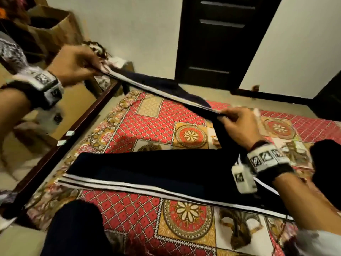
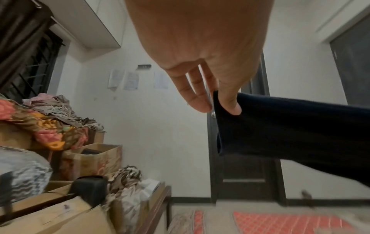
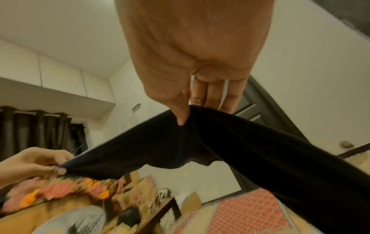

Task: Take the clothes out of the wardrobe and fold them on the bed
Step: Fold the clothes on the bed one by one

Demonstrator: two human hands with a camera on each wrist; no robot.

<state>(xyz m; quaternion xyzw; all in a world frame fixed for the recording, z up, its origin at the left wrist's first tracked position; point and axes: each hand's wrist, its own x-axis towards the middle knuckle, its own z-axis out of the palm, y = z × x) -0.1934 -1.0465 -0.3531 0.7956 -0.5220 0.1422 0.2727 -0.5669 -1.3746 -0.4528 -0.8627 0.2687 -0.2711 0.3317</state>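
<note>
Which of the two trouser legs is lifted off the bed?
The far trouser leg, stretched in the air between the left hand and right hand. The near trouser leg lies flat on the bedspread.

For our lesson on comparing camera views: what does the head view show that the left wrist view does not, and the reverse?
Only the head view shows the right hand holding the raised trouser leg, the second leg lying flat on the patterned bedspread, and its white side stripes.

Only the left wrist view shows the papers on the wall and the heap of floral cloth.

Both show the left hand pinching the dark fabric, and the dark door.
</note>
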